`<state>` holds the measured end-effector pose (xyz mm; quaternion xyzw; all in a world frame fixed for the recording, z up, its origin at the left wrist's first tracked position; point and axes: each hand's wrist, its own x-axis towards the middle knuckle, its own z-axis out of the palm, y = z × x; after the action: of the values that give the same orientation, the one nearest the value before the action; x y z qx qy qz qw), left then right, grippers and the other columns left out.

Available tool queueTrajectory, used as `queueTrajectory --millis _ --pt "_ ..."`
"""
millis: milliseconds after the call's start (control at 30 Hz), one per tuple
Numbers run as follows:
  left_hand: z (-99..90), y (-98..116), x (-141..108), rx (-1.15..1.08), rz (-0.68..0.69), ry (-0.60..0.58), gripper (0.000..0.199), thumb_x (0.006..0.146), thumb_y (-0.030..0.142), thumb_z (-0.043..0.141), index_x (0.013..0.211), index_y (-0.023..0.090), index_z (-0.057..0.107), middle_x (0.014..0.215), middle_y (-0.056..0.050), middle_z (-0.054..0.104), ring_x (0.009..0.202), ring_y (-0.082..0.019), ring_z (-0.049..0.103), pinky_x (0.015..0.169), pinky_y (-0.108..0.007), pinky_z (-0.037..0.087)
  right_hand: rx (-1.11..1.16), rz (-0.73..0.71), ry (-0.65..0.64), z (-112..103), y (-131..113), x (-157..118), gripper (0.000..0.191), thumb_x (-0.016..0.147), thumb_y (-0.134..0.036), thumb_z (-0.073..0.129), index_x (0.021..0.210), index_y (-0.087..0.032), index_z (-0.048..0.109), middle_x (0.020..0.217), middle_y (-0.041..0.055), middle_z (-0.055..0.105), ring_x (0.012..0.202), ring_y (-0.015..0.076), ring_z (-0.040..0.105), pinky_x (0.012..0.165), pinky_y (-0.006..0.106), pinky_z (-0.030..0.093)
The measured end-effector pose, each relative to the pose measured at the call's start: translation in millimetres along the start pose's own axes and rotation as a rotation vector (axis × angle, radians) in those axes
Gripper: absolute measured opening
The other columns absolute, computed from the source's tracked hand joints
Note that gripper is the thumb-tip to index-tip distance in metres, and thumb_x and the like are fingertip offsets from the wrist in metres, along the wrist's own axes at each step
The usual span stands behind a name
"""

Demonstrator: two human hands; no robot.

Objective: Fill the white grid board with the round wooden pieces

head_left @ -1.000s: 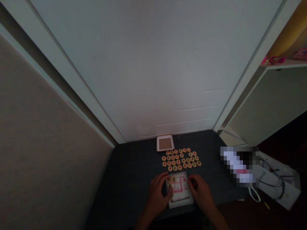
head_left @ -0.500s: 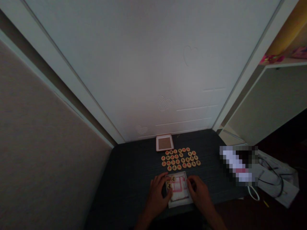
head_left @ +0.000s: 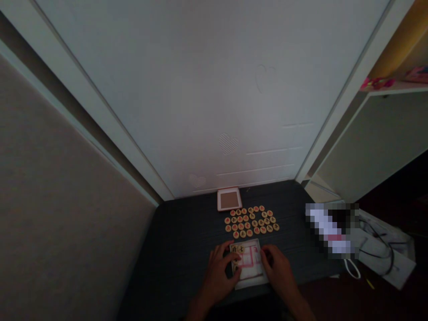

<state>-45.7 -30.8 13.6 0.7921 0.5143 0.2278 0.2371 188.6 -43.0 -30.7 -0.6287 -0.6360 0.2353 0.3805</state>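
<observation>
A shallow white box (head_left: 252, 283) with a pink-and-white printed sheet inside lies near the table's front edge. Two round wooden Chinese chess pieces, one of them this chess piece (head_left: 241, 249), sit in its far left corner. My left hand (head_left: 219, 269) reaches over the left side, its index finger and thumb around another piece just below them, mostly covered by the fingers. At the right wall, my right hand (head_left: 279, 267) has its fingers curled in and pinched at the box edge. Beyond the box, several more pieces (head_left: 249, 233) with red or black characters lie in loose rows.
Behind the rows, a box lid (head_left: 229, 191) with a brown inside stands near the white panel (head_left: 200, 111). To the right of the dark table (head_left: 177, 249) are a blurred-out object (head_left: 329, 229) and a white box (head_left: 384, 263) with black cables.
My left index finger has slid toward me, off the corner piece and onto the one below it. My right hand stays at the box's right edge.
</observation>
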Motion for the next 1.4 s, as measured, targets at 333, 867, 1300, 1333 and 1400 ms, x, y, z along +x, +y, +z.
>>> queueTrajectory --millis 333,867,1300,1333,1400 --pt "-0.3 -1.9 0.3 -0.026 -0.016 -0.004 0.027 0.085 0.02 0.062 0.107 0.032 0.07 0.142 -0.003 0.055 0.124 -0.03 0.053 0.105 -0.054 0.041 0.015 -0.016 0.052 1.6 1.3 -0.1 0.025 0.098 -0.039 0.05 0.092 -0.022 0.068 0.08 0.0043 0.072 0.069 0.0191 0.069 0.064 0.027 0.054" --pt "-0.7 -4.1 0.5 -0.049 -0.032 0.008 0.03 0.09 0.023 0.059 0.117 0.034 0.067 0.142 -0.004 0.055 0.127 -0.03 0.053 0.108 -0.057 0.039 0.028 -0.005 0.059 0.2 -0.6 -2.1 0.028 0.098 -0.041 0.05 0.095 -0.022 0.069 0.083 0.0055 0.073 0.071 0.0198 0.07 0.066 0.028 0.055" --pt "1.1 -2.3 2.8 0.017 -0.002 -0.019 0.038 0.098 0.026 0.05 0.131 0.042 0.061 0.145 -0.001 0.053 0.127 -0.028 0.05 0.105 -0.055 0.043 0.049 0.008 0.089 1.0 -0.9 -2.1 0.031 0.097 -0.044 0.05 0.091 -0.021 0.071 0.08 0.0054 0.073 0.069 0.0194 0.069 0.065 0.027 0.055" --pt "1.0 -2.5 2.7 0.013 -0.004 -0.023 0.038 0.098 0.027 0.05 0.132 0.042 0.06 0.145 -0.001 0.053 0.127 -0.028 0.05 0.105 -0.054 0.043 0.05 0.012 0.084 1.1 -0.6 -2.1 0.032 0.097 -0.044 0.05 0.091 -0.021 0.071 0.08 0.0055 0.073 0.069 0.0195 0.069 0.065 0.028 0.055" --pt "1.0 -3.3 2.3 0.0 -0.012 -0.021 0.038 0.099 0.029 0.049 0.133 0.041 0.058 0.146 -0.001 0.053 0.128 -0.028 0.05 0.106 -0.054 0.042 0.053 0.028 0.071 0.7 -0.2 -2.1 0.032 0.097 -0.045 0.05 0.091 -0.021 0.071 0.081 0.0059 0.074 0.07 0.0197 0.069 0.066 0.028 0.055"
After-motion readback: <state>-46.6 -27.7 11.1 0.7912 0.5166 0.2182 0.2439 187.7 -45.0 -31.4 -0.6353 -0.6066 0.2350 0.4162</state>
